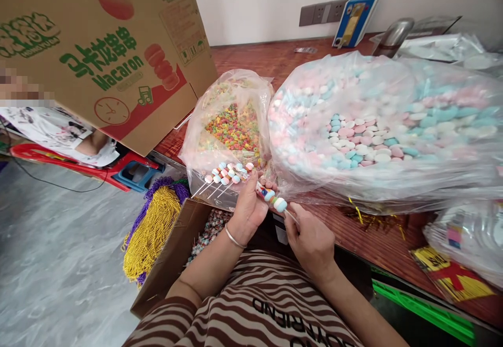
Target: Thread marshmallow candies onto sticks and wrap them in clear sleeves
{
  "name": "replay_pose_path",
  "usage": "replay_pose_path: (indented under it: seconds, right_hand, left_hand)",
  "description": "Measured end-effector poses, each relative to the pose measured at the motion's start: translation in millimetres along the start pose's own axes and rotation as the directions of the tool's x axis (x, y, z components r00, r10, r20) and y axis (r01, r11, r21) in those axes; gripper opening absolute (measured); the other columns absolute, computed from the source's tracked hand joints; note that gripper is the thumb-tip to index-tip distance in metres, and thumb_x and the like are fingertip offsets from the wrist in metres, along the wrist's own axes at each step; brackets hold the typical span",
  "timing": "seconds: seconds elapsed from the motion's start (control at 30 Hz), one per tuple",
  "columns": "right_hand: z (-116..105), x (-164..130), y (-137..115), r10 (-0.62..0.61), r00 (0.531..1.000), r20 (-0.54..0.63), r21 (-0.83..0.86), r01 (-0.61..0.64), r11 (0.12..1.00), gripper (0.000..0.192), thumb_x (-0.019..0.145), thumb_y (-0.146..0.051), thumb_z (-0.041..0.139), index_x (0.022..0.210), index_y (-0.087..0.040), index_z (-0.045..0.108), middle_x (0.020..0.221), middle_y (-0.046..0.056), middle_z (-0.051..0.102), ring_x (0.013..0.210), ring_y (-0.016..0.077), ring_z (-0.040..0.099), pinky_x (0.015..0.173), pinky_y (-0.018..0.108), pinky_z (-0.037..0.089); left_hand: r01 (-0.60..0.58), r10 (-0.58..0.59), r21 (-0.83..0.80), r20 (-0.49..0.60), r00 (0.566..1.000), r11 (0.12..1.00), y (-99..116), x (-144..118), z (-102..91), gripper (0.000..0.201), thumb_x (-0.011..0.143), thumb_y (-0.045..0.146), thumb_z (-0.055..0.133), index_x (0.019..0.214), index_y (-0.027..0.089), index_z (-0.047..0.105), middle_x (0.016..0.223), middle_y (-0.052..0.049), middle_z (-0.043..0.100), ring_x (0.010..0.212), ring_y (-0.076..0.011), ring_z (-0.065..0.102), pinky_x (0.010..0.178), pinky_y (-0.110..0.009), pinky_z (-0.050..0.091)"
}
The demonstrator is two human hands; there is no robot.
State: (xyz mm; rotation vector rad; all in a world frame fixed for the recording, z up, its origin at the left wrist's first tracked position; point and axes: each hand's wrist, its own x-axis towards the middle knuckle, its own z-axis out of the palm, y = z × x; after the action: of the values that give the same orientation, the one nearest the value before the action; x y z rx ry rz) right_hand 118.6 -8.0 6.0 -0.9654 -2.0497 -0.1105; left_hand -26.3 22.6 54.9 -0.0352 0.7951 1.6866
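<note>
In front of my body, a candy skewer with blue, white and green pieces slants between my two hands. The fingers of my left hand, palm turned up, close on its upper end, where a bit of printed clear wrapper shows. My right hand pinches the thin white stick at the lower end. Beyond my left hand, several finished-looking candy skewers lie side by side, their sticks pointing toward the lower left. Close behind them stands an opened plastic bag of small coloured candy rings.
A large clear bag of pastel candies covers much of the red-brown table. A big carton stands at left. Below sits an open box of wrapped pieces beside gold beads. Another person's arm shows at far left.
</note>
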Motion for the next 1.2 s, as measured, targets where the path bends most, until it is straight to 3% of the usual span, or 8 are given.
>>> replay_pose_path:
  seconds: [0.17, 0.27, 0.37, 0.47, 0.8, 0.9, 1.03, 1.2]
  right_hand:
    - [-2, -1, 0, 0.169, 0.972, 0.165, 0.294, -0.212, 0.932, 0.015, 0.099, -0.027, 0.058, 0.09, -0.018, 0.065, 0.06, 0.0, 0.06, 0.052, 0.0127, 0.05, 0.054, 0.03, 0.033]
    - [-9, 2, -5, 0.369, 0.739, 0.563, 0.625, -0.673, 0.396, 0.03, 0.1, -0.045, 0.054, 0.083, -0.021, 0.06, 0.052, -0.006, 0.049, 0.041, 0.01, 0.041, 0.047, 0.026, 0.035]
    - [-15, 8, -12, 0.217, 0.466, 0.858, 0.513, -0.807, -0.291, 0.035, 0.094, -0.054, 0.061, 0.081, -0.022, 0.056, 0.043, -0.014, 0.03, 0.03, 0.005, 0.02, 0.039, 0.023, 0.034]
    - [-15, 13, -19, 0.13, 0.398, 0.908, 0.405, -0.751, -0.521, 0.035, 0.088, -0.053, 0.068, 0.082, -0.021, 0.058, 0.043, -0.016, 0.028, 0.03, 0.0027, 0.015, 0.037, 0.021, 0.035]
    - [-6, 14, -7, 0.341, 0.492, 0.801, 0.573, -0.794, -0.201, 0.039, 0.087, -0.058, 0.068, 0.081, -0.02, 0.062, 0.048, -0.012, 0.031, 0.038, 0.006, 0.027, 0.039, 0.022, 0.035]
    - [-13, 12, -4, 0.381, 0.675, 0.631, 0.618, -0.735, 0.279, 0.031, 0.097, -0.049, 0.058, 0.095, -0.02, 0.066, 0.062, -0.003, 0.055, 0.05, 0.0115, 0.049, 0.051, 0.025, 0.044]
    - [-16, 3, 0, 0.193, 0.958, 0.211, 0.296, -0.251, 0.921, 0.018, 0.1, -0.027, 0.057, 0.107, -0.017, 0.07, 0.071, 0.004, 0.066, 0.061, 0.0145, 0.058, 0.062, 0.028, 0.043]
    - [-11, -3, -5, 0.277, 0.903, 0.328, 0.463, -0.41, 0.786, 0.023, 0.103, -0.033, 0.051, 0.094, -0.018, 0.067, 0.064, 0.002, 0.06, 0.054, 0.0133, 0.052, 0.056, 0.027, 0.039]
  left_hand:
    - [0.026, -0.026, 0.012, 0.029, 0.999, 1.0, 3, -2, 0.6, 0.023, 0.091, 0.035, 0.072, 0.081, 0.016, 0.062, 0.06, 0.007, 0.045, 0.053, -0.0066, 0.049, 0.063, -0.022, 0.05]
    - [0.047, -0.048, 0.012, 0.092, 0.995, 0.999, 4, -4, 1.4, 0.023, 0.092, 0.034, 0.07, 0.081, 0.017, 0.061, 0.059, 0.007, 0.043, 0.052, -0.0058, 0.046, 0.063, -0.021, 0.05]
    - [0.089, -0.086, -0.016, 0.152, 0.985, 0.996, 1, -7, 1.4, 0.025, 0.092, 0.036, 0.07, 0.079, 0.018, 0.059, 0.06, 0.007, 0.04, 0.051, -0.0058, 0.044, 0.063, -0.021, 0.05]
    - [0.116, -0.112, -0.017, 0.15, 0.982, 0.993, -6, -9, -0.3, 0.027, 0.09, 0.039, 0.072, 0.079, 0.019, 0.058, 0.06, 0.008, 0.039, 0.051, -0.0058, 0.044, 0.064, -0.021, 0.05]
    - [-0.023, 0.019, 0.025, 0.134, 0.991, 0.999, 13, -2, 0.6, 0.019, 0.085, 0.027, 0.077, 0.099, 0.017, 0.068, 0.078, 0.002, 0.063, 0.07, -0.0103, 0.064, 0.078, -0.028, 0.057]
    - [-0.04, 0.038, 0.027, 0.06, 0.997, 0.999, 19, 4, 3.8, 0.012, 0.089, 0.026, 0.073, 0.087, 0.018, 0.066, 0.059, 0.009, 0.042, 0.048, -0.0042, 0.045, 0.063, -0.02, 0.051]
    - [-0.072, 0.073, -0.018, 0.026, 0.997, 0.997, 17, 7, 5.2, 0.023, 0.088, 0.034, 0.075, 0.08, 0.017, 0.062, 0.061, 0.008, 0.041, 0.047, -0.0035, 0.04, 0.057, -0.018, 0.048]
    - [-0.014, 0.018, -0.052, 0.066, 0.998, 0.999, 8, 0, 10.5, 0.028, 0.088, 0.041, 0.073, 0.08, 0.018, 0.06, 0.058, 0.009, 0.034, 0.046, -0.004, 0.035, 0.052, -0.017, 0.042]
